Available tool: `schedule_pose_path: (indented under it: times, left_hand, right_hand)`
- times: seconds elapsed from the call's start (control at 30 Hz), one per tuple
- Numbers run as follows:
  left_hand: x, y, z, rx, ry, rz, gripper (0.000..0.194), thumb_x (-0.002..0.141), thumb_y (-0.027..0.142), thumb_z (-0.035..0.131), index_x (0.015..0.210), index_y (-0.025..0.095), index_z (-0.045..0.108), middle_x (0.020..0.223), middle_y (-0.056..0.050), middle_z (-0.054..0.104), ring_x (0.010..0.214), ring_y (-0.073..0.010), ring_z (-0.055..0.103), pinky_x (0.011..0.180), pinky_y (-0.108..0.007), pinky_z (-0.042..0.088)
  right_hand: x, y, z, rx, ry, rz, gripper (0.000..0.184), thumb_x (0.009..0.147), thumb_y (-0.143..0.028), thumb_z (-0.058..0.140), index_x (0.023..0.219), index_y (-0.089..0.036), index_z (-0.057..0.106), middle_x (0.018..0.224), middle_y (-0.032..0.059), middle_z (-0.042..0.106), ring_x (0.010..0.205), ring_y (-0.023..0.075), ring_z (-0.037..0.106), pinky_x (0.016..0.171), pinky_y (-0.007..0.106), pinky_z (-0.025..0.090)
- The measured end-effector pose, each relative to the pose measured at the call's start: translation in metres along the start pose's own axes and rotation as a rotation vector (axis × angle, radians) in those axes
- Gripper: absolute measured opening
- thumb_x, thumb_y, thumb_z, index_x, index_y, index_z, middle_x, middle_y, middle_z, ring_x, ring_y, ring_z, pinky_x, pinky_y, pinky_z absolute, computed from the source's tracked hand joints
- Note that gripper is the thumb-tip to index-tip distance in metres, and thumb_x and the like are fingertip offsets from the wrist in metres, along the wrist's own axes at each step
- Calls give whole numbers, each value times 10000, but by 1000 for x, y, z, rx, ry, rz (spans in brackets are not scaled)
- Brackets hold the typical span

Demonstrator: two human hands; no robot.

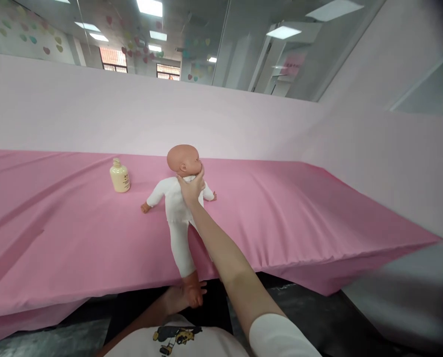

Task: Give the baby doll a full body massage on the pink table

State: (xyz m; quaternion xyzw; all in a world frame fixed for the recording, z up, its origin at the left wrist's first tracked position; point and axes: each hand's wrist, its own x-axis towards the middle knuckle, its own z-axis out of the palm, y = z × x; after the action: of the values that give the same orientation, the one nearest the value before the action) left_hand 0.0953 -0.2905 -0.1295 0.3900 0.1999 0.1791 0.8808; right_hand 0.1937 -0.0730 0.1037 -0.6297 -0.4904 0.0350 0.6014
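Note:
A baby doll (pixel 175 201) in a white top and white leggings leans at the front of a pink-covered table, its arms spread and its head turned to the right. My right hand (pixel 193 186) grips it around the neck and chin, thumb on the near side and fingers up along the jaw. One leg hangs past the table edge, with the bare brown foot (pixel 193 292) low in front of me. Behind that foot is my left hand (pixel 177 298), its fingertips sticking out apart on the right; the palm is mostly hidden. The doll's other leg is largely behind my right forearm.
A cream-coloured pump bottle (pixel 120 177) stands on the pink cover (pixel 76 238) to the left of the doll. A white wall (pixel 132 114) with a glass panel above runs along the back, and another wall (pixel 385 158) closes the right side.

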Motion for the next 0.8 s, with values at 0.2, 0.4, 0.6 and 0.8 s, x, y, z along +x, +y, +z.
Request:
schedule_pose_path:
  times: [0.2, 0.4, 0.6, 0.8]
  left_hand:
    - [-7, -19, 7, -168, -12, -130, 436, 904, 537, 533, 1248, 413, 770, 1497, 17, 655, 1502, -266, 520, 1255, -484, 364]
    - [-24, 15, 43, -194, -88, -11, 479, 884, 609, 511, 1293, 504, 737, 1566, 98, 588, 1573, -255, 419, 1240, -502, 391]
    - [-35, 35, 51, -265, -93, 18, 464, 858, 621, 596, 1291, 515, 726, 1548, 81, 609, 1568, -303, 423, 1232, -567, 384]
    - [-45, 46, 50, -228, -167, 3, 648, 842, 703, 636, 1414, 399, 643, 1617, -83, 538, 1503, -399, 497, 1199, -628, 377]
  right_hand:
    - [13, 13, 34, -130, -163, 78, 943, 868, -454, 748, 1626, -230, 233, 1460, 167, 633, 1374, 359, 573, 1201, 537, 340]
    - [24, 22, 58, -246, -314, 266, 942, 863, -468, 763, 1625, -236, 261, 1399, 171, 669, 1391, 376, 541, 1189, 557, 336]
    - [31, 35, 72, -283, -340, 364, 887, 865, -483, 754, 1595, -212, 329, 1455, 209, 630, 1400, 409, 522, 1184, 582, 340]
    - [34, 45, 89, -356, -393, 367, 882, 863, -484, 756, 1593, -232, 329, 1483, 184, 618, 1414, 398, 512, 1194, 579, 325]
